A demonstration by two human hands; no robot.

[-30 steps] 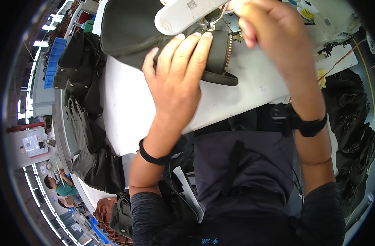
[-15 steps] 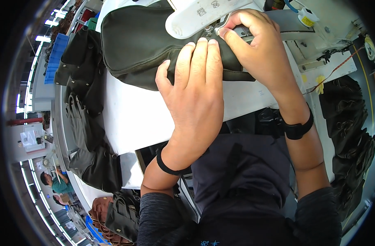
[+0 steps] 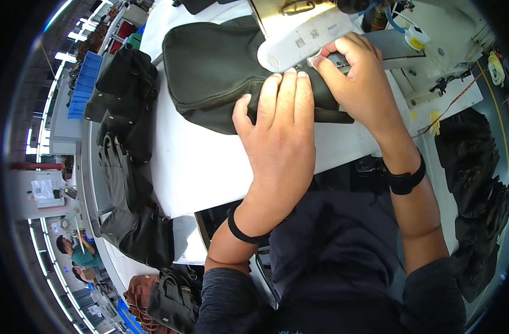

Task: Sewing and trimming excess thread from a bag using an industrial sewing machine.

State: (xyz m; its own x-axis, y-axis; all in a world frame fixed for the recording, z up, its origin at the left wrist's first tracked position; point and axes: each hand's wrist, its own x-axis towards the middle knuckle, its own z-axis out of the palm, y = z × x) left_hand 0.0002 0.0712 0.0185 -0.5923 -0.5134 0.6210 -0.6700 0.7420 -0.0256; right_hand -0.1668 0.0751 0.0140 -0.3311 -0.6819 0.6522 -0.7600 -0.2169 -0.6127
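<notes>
A dark olive leather bag [image 3: 212, 64] lies on the white sewing machine table, partly under the machine's white, rounded head [image 3: 299, 45]. My left hand [image 3: 280, 147] rests flat on the near side of the bag, fingers spread, fingertips just short of the head's edge. To its right, my right hand [image 3: 363, 92] has thumb and forefinger closed in a pinch beside the head. A small pale metal piece [image 3: 315, 58] shows at those fingertips; its kind is too small to tell. The needle area is mostly hidden beneath the head.
Dark bags [image 3: 123, 106] are lined up along the table's left side, with brown bags [image 3: 140, 295] at lower left. More dark leather pieces [image 3: 471, 183] hang at the right. A white bottle [image 3: 416, 38] stands by the machine. Another person [image 3: 82, 250] sits far left.
The view has shifted, so the bag, machine and hands appear lower and further right. Both hands keep nearly the same place on the bag and beside the machine head.
</notes>
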